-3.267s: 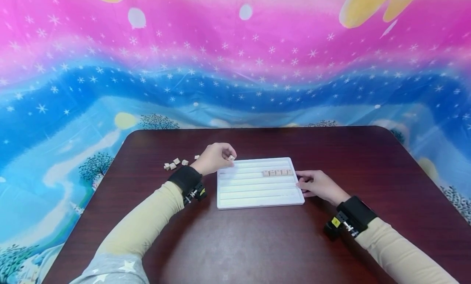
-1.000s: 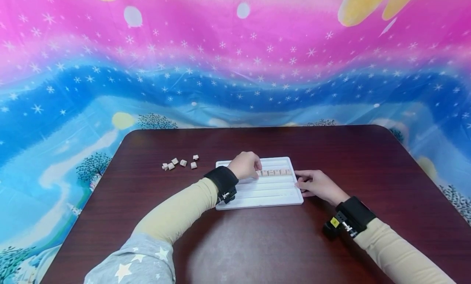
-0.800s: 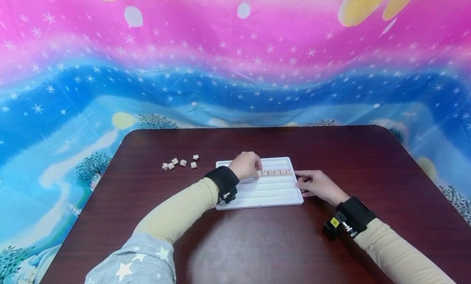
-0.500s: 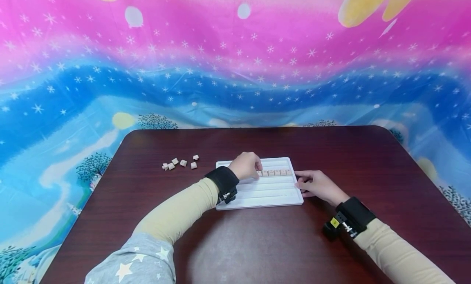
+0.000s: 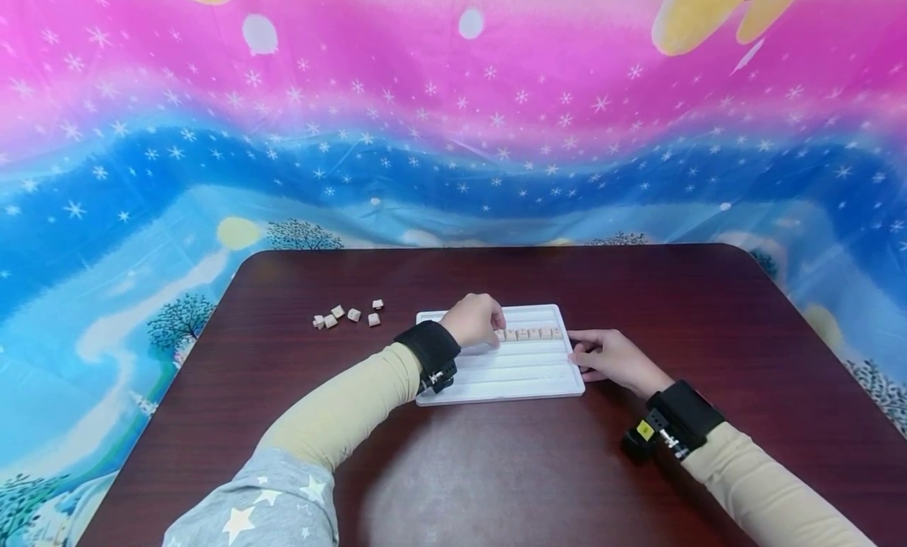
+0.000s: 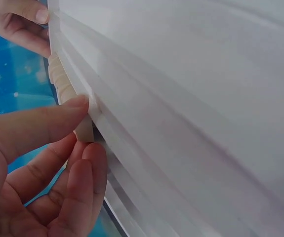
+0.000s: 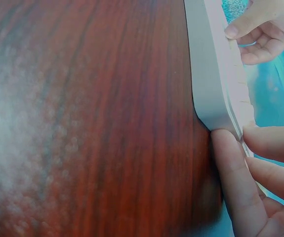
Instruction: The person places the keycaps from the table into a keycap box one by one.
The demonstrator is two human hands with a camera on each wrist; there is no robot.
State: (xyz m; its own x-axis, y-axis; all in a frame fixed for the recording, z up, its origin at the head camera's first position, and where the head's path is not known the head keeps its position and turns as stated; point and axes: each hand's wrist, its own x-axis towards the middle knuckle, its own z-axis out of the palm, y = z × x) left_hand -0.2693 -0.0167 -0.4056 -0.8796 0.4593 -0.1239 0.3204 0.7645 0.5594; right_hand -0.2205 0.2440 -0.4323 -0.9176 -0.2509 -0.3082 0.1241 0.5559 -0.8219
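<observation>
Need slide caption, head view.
Left hand pinches the end block of a row in a white tray; right hand grips the tray's edge.

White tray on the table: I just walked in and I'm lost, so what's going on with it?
A person's left hand pinches the end block of a row of small pale blocks set along one groove of the white tray. The right hand holds the tray's right edge. More loose blocks lie on the table left of the tray, not in any groove.
</observation>
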